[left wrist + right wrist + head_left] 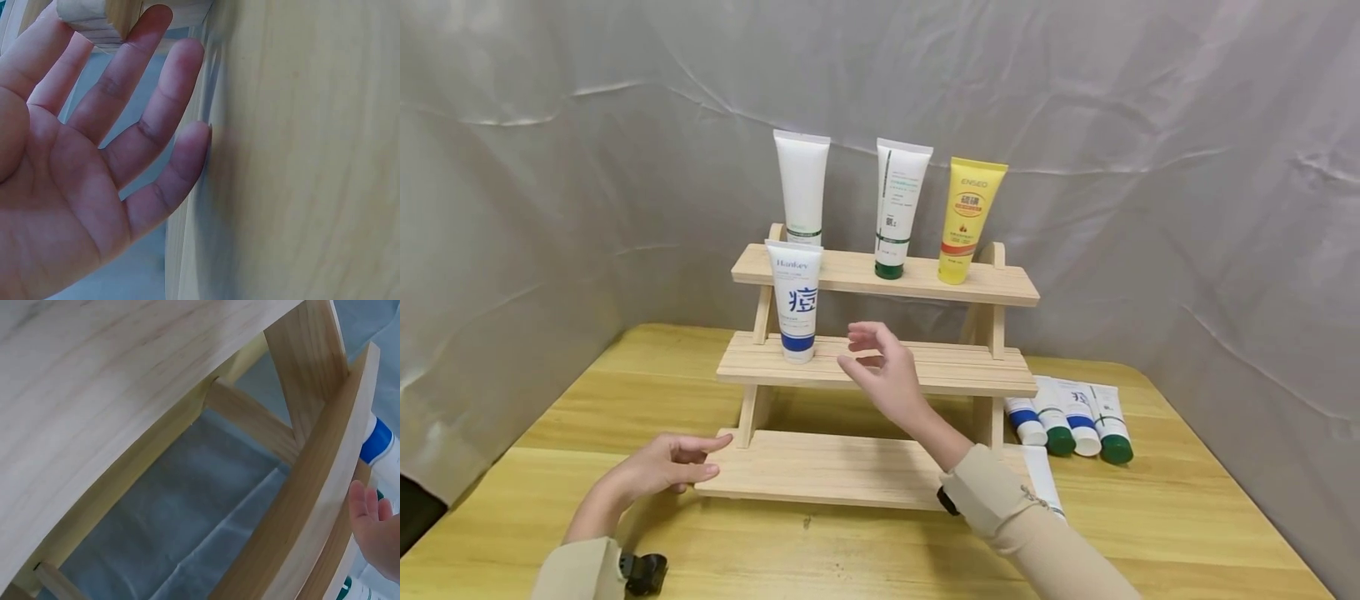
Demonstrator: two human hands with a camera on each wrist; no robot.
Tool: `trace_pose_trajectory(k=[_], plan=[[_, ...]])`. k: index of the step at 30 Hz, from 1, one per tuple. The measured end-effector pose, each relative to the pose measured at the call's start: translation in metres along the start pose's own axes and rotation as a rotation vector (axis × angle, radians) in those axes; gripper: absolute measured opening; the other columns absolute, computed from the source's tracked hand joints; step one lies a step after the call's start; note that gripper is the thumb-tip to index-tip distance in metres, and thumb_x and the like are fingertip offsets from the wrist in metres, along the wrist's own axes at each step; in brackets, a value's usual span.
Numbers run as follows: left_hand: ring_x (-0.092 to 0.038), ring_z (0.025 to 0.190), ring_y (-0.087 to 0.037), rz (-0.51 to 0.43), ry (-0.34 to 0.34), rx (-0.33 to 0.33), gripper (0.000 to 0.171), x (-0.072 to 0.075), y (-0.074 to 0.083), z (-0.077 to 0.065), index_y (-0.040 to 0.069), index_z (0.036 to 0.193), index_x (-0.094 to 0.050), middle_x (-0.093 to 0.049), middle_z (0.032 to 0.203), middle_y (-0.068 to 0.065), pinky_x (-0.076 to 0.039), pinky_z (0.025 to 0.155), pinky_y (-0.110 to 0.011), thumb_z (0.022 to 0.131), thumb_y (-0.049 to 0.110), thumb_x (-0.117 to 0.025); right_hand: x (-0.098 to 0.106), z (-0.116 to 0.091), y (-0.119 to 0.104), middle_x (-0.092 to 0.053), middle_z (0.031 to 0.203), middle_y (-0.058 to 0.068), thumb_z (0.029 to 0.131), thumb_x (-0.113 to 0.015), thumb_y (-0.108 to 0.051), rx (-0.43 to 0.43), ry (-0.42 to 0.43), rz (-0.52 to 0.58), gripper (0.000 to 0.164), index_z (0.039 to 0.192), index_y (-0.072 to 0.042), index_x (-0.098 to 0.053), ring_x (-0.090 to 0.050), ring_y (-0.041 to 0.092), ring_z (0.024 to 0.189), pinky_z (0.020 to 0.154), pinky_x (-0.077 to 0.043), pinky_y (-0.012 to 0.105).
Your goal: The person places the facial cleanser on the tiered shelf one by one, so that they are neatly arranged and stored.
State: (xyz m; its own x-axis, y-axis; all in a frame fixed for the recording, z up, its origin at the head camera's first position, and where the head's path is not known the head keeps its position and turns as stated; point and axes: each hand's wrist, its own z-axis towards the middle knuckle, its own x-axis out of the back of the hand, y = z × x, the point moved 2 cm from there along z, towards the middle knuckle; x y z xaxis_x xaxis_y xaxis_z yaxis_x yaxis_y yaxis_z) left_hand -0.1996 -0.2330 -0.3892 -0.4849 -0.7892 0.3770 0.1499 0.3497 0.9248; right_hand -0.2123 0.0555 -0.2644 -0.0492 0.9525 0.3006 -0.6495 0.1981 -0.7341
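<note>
My right hand (887, 379) hovers over the middle tier of a three-tier wooden display rack (865, 471), fingers loosely curved and holding nothing. Just left of it, a white tube with a blue band (796, 300) stands upright, cap down, on that tier; its blue band (378, 440) also shows in the right wrist view. My left hand (662, 462) is at the left end of the bottom tier, fingertips touching the wood. In the left wrist view its fingers (150, 125) are spread and fairly straight beside the board end.
On the top tier stand a plain white tube (803, 183), a white tube with a green cap (901, 204) and a yellow tube (972, 217). Several tubes (1075, 412) lie on the table (1180, 517) right of the rack. Another white tube (1041, 479) lies partly behind my right sleeve.
</note>
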Motion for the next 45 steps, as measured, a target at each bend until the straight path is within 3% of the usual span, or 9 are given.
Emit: trace_pose_trajectory(k=[8, 14, 21, 25, 28, 39, 42, 45], plan=[[-0.038, 0.058, -0.005, -0.013, -0.003, 0.0, 0.052, -0.001, 0.0, -0.002, -0.008, 0.129, -0.037, -0.045, 0.069, 0.004, -0.039, 0.051, -0.023, 0.087, 0.015, -0.058, 0.017, -0.013, 0.008, -0.056, 0.092, 0.028, 0.079, -0.061, 0.008, -0.041, 0.0, 0.023, 0.017, 0.093, 0.013, -0.054, -0.055, 0.036, 0.085, 0.07, -0.047, 0.047], [-0.04, 0.061, -0.006, -0.011, -0.001, 0.012, 0.053, -0.001, 0.0, -0.002, -0.008, 0.129, -0.037, -0.055, 0.087, -0.006, -0.04, 0.052, -0.023, 0.087, 0.016, -0.059, 0.029, -0.022, 0.032, -0.058, 0.089, 0.02, 0.08, -0.063, 0.003, -0.064, 0.02, 0.056, 0.015, 0.093, 0.008, -0.057, -0.056, 0.017, 0.081, 0.065, -0.048, 0.032], [-0.04, 0.06, -0.005, -0.014, 0.003, -0.003, 0.053, -0.001, 0.0, -0.001, -0.009, 0.128, -0.038, -0.056, 0.109, -0.015, -0.04, 0.051, -0.023, 0.087, 0.015, -0.059, 0.044, -0.037, 0.017, -0.057, 0.089, 0.023, 0.081, -0.059, 0.009, -0.14, 0.01, 0.042, 0.014, 0.093, 0.013, -0.056, -0.055, 0.018, 0.081, 0.068, -0.047, 0.026], [-0.039, 0.059, -0.005, -0.017, -0.002, -0.006, 0.053, 0.0, 0.0, -0.001, -0.009, 0.129, -0.037, -0.058, 0.092, -0.007, -0.039, 0.051, -0.023, 0.087, 0.015, -0.059, 0.052, -0.044, 0.035, -0.058, 0.089, 0.02, 0.082, -0.06, 0.005, -0.132, 0.013, 0.066, 0.014, 0.095, 0.011, -0.056, -0.056, 0.012, 0.078, 0.067, -0.047, 0.023], [-0.039, 0.059, -0.005, -0.017, -0.005, -0.003, 0.053, 0.0, -0.001, -0.001, -0.009, 0.129, -0.036, -0.051, 0.075, 0.001, -0.039, 0.051, -0.022, 0.087, 0.015, -0.058, 0.058, -0.048, 0.041, -0.057, 0.089, 0.02, 0.082, -0.06, 0.004, -0.123, 0.013, 0.092, 0.015, 0.095, 0.011, -0.056, -0.057, 0.012, 0.076, 0.066, -0.048, 0.023], [-0.039, 0.059, -0.005, -0.015, -0.015, -0.005, 0.053, 0.0, -0.001, -0.001, -0.008, 0.13, -0.036, -0.042, 0.067, 0.003, -0.039, 0.051, -0.023, 0.087, 0.014, -0.058, 0.081, -0.071, 0.049, -0.057, 0.086, 0.022, 0.083, -0.059, 0.005, -0.097, 0.025, 0.046, 0.011, 0.092, 0.012, -0.057, -0.059, 0.01, 0.074, 0.064, -0.05, 0.025], [-0.039, 0.059, -0.006, -0.013, -0.009, -0.004, 0.053, 0.0, -0.001, -0.001, -0.008, 0.129, -0.036, -0.053, 0.078, -0.003, -0.039, 0.051, -0.023, 0.087, 0.014, -0.058, 0.088, -0.077, 0.051, -0.059, 0.085, 0.014, 0.083, -0.058, 0.005, -0.109, 0.032, 0.029, 0.011, 0.091, 0.012, -0.057, -0.059, 0.01, 0.074, 0.063, -0.05, 0.026], [-0.04, 0.059, -0.006, -0.018, 0.005, -0.004, 0.052, 0.0, -0.001, 0.0, -0.008, 0.128, -0.038, -0.057, 0.106, -0.017, -0.04, 0.051, -0.023, 0.086, 0.015, -0.06, 0.097, -0.083, 0.053, -0.06, 0.083, 0.009, 0.083, -0.058, 0.005, -0.122, 0.039, 0.019, 0.011, 0.091, 0.013, -0.056, -0.059, 0.01, 0.073, 0.062, -0.051, 0.029]])
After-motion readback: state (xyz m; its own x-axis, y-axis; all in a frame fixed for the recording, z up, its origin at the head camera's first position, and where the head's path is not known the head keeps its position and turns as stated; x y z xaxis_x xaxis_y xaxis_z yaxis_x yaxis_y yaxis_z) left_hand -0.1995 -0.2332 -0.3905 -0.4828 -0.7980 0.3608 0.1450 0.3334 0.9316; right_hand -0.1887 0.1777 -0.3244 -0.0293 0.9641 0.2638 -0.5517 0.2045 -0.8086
